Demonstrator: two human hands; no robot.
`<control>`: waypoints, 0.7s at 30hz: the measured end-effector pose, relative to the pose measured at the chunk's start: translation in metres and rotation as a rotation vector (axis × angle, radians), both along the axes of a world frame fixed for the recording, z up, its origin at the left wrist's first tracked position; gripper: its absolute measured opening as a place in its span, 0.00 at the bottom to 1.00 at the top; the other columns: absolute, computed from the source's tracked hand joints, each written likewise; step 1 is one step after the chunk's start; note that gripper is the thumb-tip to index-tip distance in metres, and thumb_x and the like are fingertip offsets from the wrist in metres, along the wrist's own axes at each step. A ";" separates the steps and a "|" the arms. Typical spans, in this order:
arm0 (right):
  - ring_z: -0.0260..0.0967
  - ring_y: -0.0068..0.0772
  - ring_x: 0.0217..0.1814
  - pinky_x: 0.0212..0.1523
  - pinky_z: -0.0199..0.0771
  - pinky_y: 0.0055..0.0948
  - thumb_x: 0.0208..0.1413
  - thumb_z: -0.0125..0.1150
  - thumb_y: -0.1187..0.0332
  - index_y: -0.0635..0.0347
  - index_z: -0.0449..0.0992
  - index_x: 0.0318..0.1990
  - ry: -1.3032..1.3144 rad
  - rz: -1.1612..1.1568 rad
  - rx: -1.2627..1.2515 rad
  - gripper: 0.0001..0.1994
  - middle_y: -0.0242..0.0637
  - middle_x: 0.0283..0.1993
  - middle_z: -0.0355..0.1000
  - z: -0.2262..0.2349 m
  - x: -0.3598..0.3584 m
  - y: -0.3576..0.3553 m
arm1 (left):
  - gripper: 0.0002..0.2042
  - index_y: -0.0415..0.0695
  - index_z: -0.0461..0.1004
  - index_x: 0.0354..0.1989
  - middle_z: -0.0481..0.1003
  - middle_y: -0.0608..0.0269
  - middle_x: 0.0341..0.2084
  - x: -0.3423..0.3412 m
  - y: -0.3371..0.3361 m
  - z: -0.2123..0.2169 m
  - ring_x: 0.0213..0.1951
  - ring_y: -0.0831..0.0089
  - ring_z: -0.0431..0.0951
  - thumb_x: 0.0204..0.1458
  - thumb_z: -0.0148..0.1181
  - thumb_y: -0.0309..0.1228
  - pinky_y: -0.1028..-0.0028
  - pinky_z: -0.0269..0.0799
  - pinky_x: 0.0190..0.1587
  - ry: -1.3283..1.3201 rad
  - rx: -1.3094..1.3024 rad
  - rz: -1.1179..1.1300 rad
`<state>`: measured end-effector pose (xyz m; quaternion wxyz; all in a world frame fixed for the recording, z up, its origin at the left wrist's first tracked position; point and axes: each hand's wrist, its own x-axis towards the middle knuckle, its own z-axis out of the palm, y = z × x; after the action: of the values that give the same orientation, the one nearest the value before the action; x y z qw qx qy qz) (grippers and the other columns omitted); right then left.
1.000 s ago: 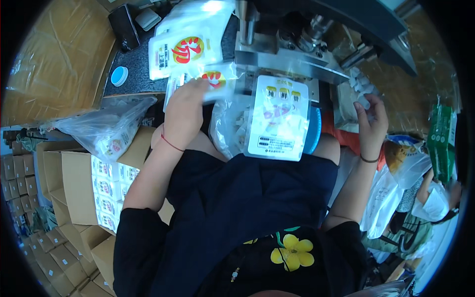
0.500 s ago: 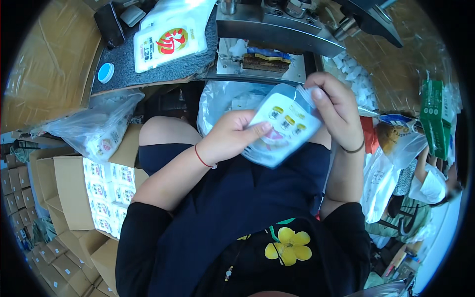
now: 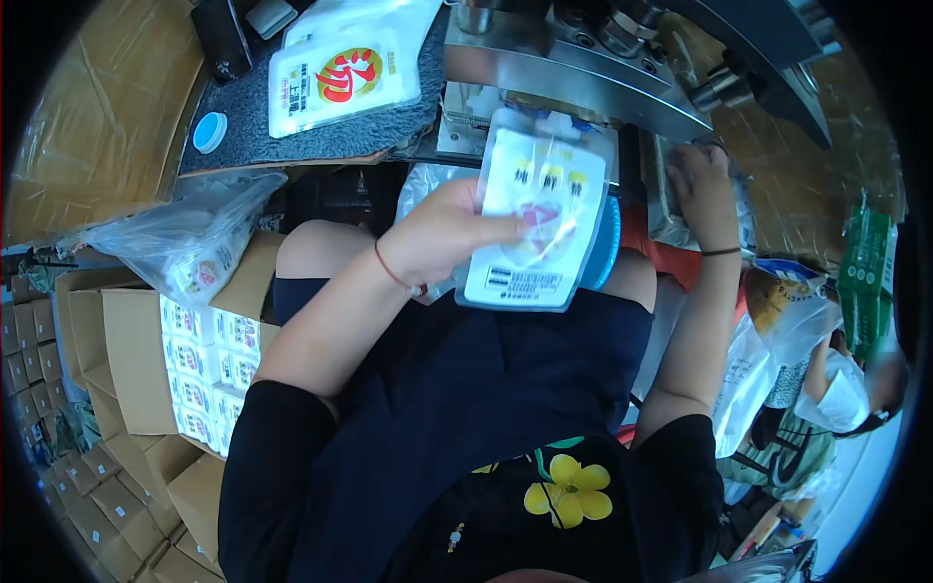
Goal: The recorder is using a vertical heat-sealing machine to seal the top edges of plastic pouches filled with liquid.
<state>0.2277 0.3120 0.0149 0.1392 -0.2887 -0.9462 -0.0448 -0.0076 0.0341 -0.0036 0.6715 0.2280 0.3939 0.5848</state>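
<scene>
A stack of white printed plastic pouches with rounded corners is gripped in my left hand. My thumb lies across their front face, and the fingers are hidden behind. The pouches stand nearly upright above my lap, their top end just in front of the metal press. Over to the right of the press, my right hand reaches down beside the machine. Its fingers are bent and spread, with nothing visible between them; the fingertips are partly in shadow.
More pouches lie on a grey mat with a blue-lidded round tub and a phone. A carton of packed pouches stands at left, below a clear bag. A blue basin shows behind the held pouches.
My right hand has let go of the pouches' top corner and moved right beside the press. My left hand has turned the pouches more upright. The head view has shifted slightly.
</scene>
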 end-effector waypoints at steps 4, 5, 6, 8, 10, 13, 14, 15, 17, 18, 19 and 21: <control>0.71 0.56 0.50 0.48 0.73 0.43 0.59 0.59 0.69 0.59 0.75 0.50 0.042 -0.070 -0.224 0.12 0.53 0.48 0.71 -0.009 -0.003 -0.001 | 0.19 0.33 0.72 0.54 0.79 0.54 0.47 -0.009 0.011 0.008 0.45 0.70 0.81 0.57 0.64 0.29 0.70 0.76 0.50 -0.047 -0.039 0.007; 0.71 0.57 0.50 0.48 0.73 0.44 0.58 0.60 0.69 0.59 0.75 0.48 0.064 -0.128 -0.248 0.11 0.52 0.48 0.70 -0.011 -0.003 -0.002 | 0.19 0.33 0.72 0.54 0.79 0.54 0.47 -0.010 0.010 0.002 0.45 0.70 0.81 0.57 0.64 0.29 0.70 0.76 0.50 -0.040 -0.042 0.009; 0.71 0.57 0.50 0.48 0.73 0.44 0.58 0.60 0.69 0.59 0.75 0.48 0.070 -0.123 -0.251 0.11 0.52 0.48 0.70 -0.011 -0.007 -0.008 | 0.20 0.33 0.69 0.54 0.78 0.54 0.46 -0.012 0.008 -0.009 0.44 0.70 0.80 0.56 0.65 0.30 0.70 0.77 0.48 0.264 -0.031 0.180; 0.71 0.57 0.49 0.47 0.73 0.44 0.59 0.58 0.70 0.60 0.74 0.45 0.283 -0.113 0.109 0.09 0.51 0.46 0.71 -0.011 -0.017 -0.021 | 0.22 0.35 0.63 0.51 0.74 0.49 0.45 -0.034 0.004 -0.006 0.42 0.61 0.79 0.55 0.66 0.34 0.66 0.76 0.45 0.849 -0.020 0.464; 0.71 0.57 0.49 0.47 0.73 0.44 0.60 0.57 0.70 0.59 0.74 0.46 0.219 -0.063 0.027 0.09 0.50 0.44 0.72 -0.008 -0.012 -0.009 | 0.25 0.35 0.63 0.57 0.71 0.40 0.50 -0.080 0.004 0.000 0.50 0.49 0.75 0.57 0.62 0.39 0.55 0.71 0.53 1.557 0.074 0.929; 0.71 0.58 0.49 0.48 0.72 0.45 0.61 0.56 0.70 0.59 0.74 0.48 0.113 -0.012 -0.115 0.10 0.50 0.42 0.73 -0.007 -0.010 -0.006 | 0.33 0.44 0.59 0.69 0.63 0.40 0.63 -0.143 -0.023 -0.032 0.64 0.42 0.63 0.60 0.53 0.49 0.42 0.56 0.64 2.167 -0.092 0.543; 0.71 0.59 0.50 0.48 0.72 0.45 0.61 0.55 0.69 0.59 0.74 0.49 0.060 -0.046 -0.163 0.10 0.51 0.42 0.73 -0.006 -0.008 -0.002 | 0.31 0.44 0.60 0.68 0.62 0.41 0.63 -0.130 -0.025 -0.030 0.65 0.43 0.63 0.59 0.55 0.48 0.42 0.56 0.64 2.241 -0.063 0.465; 0.71 0.59 0.50 0.48 0.72 0.45 0.61 0.55 0.69 0.59 0.74 0.49 0.066 -0.044 -0.160 0.10 0.51 0.42 0.73 -0.004 -0.007 -0.003 | 0.30 0.45 0.62 0.67 0.62 0.42 0.64 -0.109 -0.037 -0.024 0.65 0.44 0.62 0.58 0.57 0.46 0.42 0.57 0.63 2.319 -0.044 0.384; 0.74 0.51 0.46 0.46 0.73 0.39 0.62 0.55 0.72 0.60 0.74 0.51 0.186 -0.028 -0.030 0.11 0.48 0.46 0.75 0.001 0.005 -0.016 | 0.21 0.45 0.70 0.60 0.71 0.46 0.56 -0.093 -0.051 -0.022 0.58 0.51 0.72 0.58 0.57 0.34 0.52 0.67 0.58 2.187 0.131 0.383; 0.74 0.51 0.46 0.46 0.73 0.39 0.62 0.55 0.72 0.60 0.74 0.51 0.187 -0.028 -0.031 0.11 0.48 0.46 0.75 0.006 0.008 -0.024 | 0.19 0.44 0.71 0.58 0.75 0.48 0.52 -0.087 -0.056 -0.018 0.55 0.53 0.75 0.58 0.57 0.29 0.56 0.70 0.56 2.069 0.188 0.402; 0.74 0.43 0.44 0.45 0.72 0.35 0.62 0.54 0.73 0.60 0.74 0.52 0.343 -0.029 -0.140 0.12 0.45 0.48 0.75 0.014 0.010 -0.034 | 0.13 0.42 0.75 0.52 0.79 0.49 0.43 -0.074 -0.061 -0.013 0.46 0.57 0.81 0.60 0.53 0.24 0.65 0.74 0.50 1.940 0.090 0.567; 0.71 0.25 0.41 0.42 0.69 0.24 0.62 0.53 0.76 0.62 0.73 0.54 0.509 -0.028 -0.395 0.14 0.39 0.51 0.76 0.028 0.007 -0.064 | 0.10 0.39 0.77 0.49 0.81 0.53 0.38 -0.069 -0.069 -0.017 0.40 0.68 0.82 0.60 0.54 0.23 0.70 0.75 0.43 1.186 0.053 0.633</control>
<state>0.2348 0.2476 0.0431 0.3119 -0.3249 -0.8675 0.2113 -0.0770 -0.0348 -0.0205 0.1318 0.4003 0.7294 0.5389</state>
